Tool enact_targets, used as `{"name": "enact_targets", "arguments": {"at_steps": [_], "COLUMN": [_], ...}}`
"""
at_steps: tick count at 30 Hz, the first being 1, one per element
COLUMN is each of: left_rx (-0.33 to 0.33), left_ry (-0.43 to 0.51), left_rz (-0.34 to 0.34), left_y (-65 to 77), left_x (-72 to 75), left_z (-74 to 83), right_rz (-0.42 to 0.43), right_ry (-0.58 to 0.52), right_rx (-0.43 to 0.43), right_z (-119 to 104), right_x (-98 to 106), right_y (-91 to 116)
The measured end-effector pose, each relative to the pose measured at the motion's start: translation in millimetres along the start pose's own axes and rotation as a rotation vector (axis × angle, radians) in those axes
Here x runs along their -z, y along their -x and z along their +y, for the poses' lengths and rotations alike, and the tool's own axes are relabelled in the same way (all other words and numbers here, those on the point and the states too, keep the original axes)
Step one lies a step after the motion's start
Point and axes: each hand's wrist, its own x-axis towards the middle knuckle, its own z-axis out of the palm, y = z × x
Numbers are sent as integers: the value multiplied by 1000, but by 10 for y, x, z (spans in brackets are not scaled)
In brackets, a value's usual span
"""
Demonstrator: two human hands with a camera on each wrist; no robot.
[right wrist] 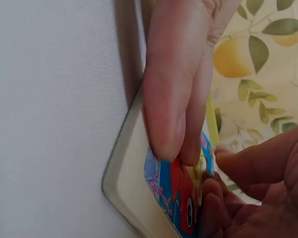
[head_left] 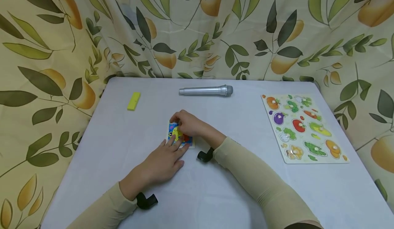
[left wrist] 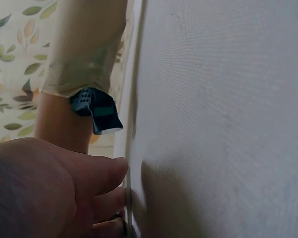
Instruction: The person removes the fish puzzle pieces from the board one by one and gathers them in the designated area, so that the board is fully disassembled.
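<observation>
A small jigsaw puzzle (head_left: pixel 171 129) with a bright blue, yellow and red picture lies on the table in front of me. My left hand (head_left: pixel 163 162) rests on its lower part, fingers extended and spread. In the right wrist view, left fingers (right wrist: pixel 169 99) lie over the pale tray border (right wrist: pixel 124 183) and the red part of the picture (right wrist: pixel 186 198). Over the puzzle's upper part is my right hand (head_left: pixel 191 123), its fingers bent at the picture. Its thumb (right wrist: pixel 243 166) stands close to the far side; whether it pinches a piece is hidden.
A yellow-green block (head_left: pixel 133 101) lies at the back left. Behind the puzzle lies a silver microphone (head_left: pixel 203 91). To the right is a vegetable peg board (head_left: pixel 307 133). A patterned curtain (head_left: pixel 197 30) hangs along the table's back edge.
</observation>
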Motion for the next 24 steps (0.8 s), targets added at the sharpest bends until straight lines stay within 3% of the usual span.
{"name": "enact_targets", "arguments": {"at_steps": [6, 12, 24], "left_rx": [-8, -11, -16], "left_ry": [-15, -12, 16], "left_rz": [3, -2, 3], "left_y": [4, 8, 3], "left_x": [0, 17, -3], "left_z": [3, 10, -6], "right_rz": [31, 114, 285], "right_ry": [-31, -51, -108], "right_rx": [0, -41, -14], "right_z": [-2, -47, -116], "right_x": [-12, -33, -100], "right_y": [15, 49, 81]}}
